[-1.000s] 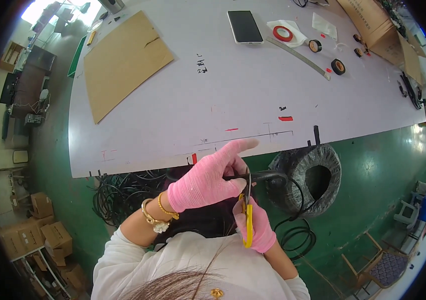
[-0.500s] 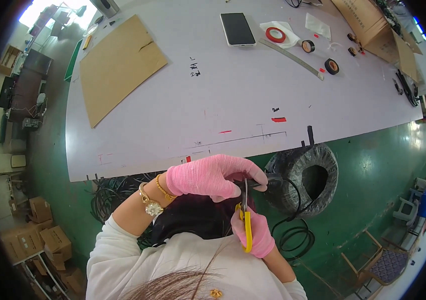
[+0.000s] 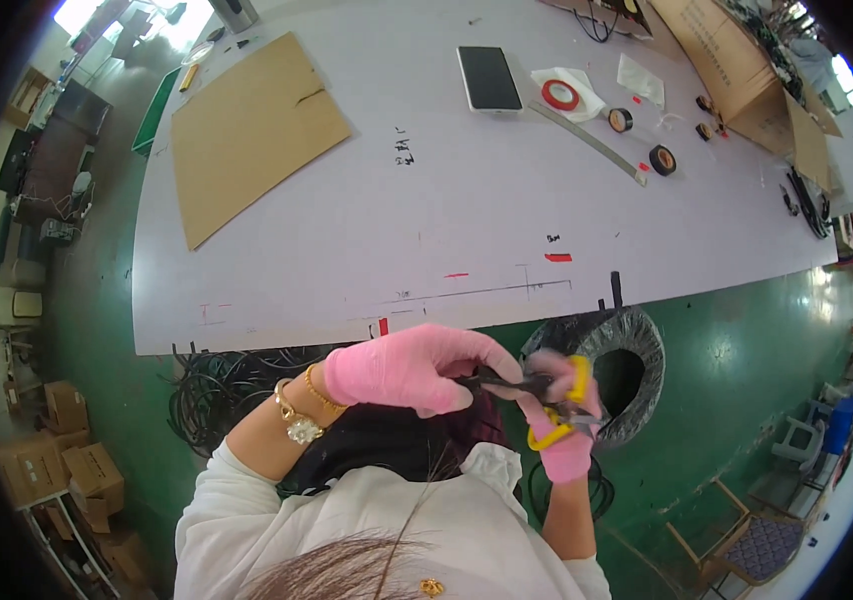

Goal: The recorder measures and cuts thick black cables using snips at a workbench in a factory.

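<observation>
In front of my chest, just off the table's near edge, both hands work in pink gloves. My left hand (image 3: pixel 402 372) is closed round a dark length of black cable (image 3: pixel 492 380), its thumb and fingers pinching it. My right hand (image 3: pixel 569 450) is blurred by motion and holds scissors with yellow handles (image 3: pixel 580 380), turned sideways in the palm. The fingers of that hand are beside the cable's right part; whether they grip it too, I cannot tell.
A white table (image 3: pixel 347 230) spans the view, with a cardboard sheet (image 3: pixel 247 130), a dark-screened phone (image 3: pixel 490 78), a steel ruler (image 3: pixel 592 145) and tape rolls (image 3: pixel 662 159). Below its edge lie a plastic-wrapped coil (image 3: pixel 642 340) and loose black cables (image 3: pixel 207 400). A chair (image 3: pixel 767 530) stands right.
My right hand has moved up and right, and the scissors have swung away from the cable at my left fingertips. My left hand keeps its hold nearly in place.
</observation>
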`<move>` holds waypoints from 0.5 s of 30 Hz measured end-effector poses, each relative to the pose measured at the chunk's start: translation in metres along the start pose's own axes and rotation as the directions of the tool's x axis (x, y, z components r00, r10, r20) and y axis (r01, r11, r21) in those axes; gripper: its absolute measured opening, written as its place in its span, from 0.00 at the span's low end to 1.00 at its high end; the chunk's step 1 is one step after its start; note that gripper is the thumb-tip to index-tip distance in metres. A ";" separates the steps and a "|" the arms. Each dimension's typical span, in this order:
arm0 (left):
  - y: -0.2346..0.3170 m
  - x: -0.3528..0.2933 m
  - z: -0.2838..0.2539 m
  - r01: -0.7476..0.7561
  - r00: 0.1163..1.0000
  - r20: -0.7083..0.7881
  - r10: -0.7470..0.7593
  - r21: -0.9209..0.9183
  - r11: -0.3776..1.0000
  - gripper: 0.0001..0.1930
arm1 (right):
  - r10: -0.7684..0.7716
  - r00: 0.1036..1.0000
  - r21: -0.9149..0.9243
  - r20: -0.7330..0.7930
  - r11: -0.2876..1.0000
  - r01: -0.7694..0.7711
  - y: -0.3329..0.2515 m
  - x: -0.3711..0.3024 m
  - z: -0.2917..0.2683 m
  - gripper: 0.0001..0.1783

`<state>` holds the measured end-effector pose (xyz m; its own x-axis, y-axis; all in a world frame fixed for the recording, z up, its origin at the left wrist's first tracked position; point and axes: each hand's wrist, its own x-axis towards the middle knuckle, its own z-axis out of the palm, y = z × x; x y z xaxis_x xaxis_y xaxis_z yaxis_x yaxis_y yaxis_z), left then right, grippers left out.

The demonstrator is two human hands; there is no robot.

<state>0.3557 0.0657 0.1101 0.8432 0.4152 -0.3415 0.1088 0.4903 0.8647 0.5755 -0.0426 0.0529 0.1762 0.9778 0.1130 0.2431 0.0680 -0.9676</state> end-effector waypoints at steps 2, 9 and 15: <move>0.011 -0.028 0.003 -0.001 0.989 -0.145 0.005 0.027 1.000 0.28 | 0.017 0.990 -0.079 0.137 0.997 -0.006 0.019 0.002 0.004 0.19; -0.029 -0.189 -0.016 0.199 0.326 -0.938 0.119 0.191 0.961 0.38 | 0.240 0.912 0.191 0.333 0.930 -0.314 -0.013 0.026 0.024 0.18; -0.023 -0.132 0.020 -0.127 0.678 -0.610 0.410 0.452 0.883 0.24 | -0.268 0.824 0.111 0.499 0.963 0.246 -0.033 0.028 0.090 0.18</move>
<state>0.2523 -0.0159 0.1430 0.2955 0.9499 -0.1022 0.2266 0.0342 0.9734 0.4862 0.0008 0.0679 -0.3954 0.8867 0.2398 0.1713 0.3276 -0.9291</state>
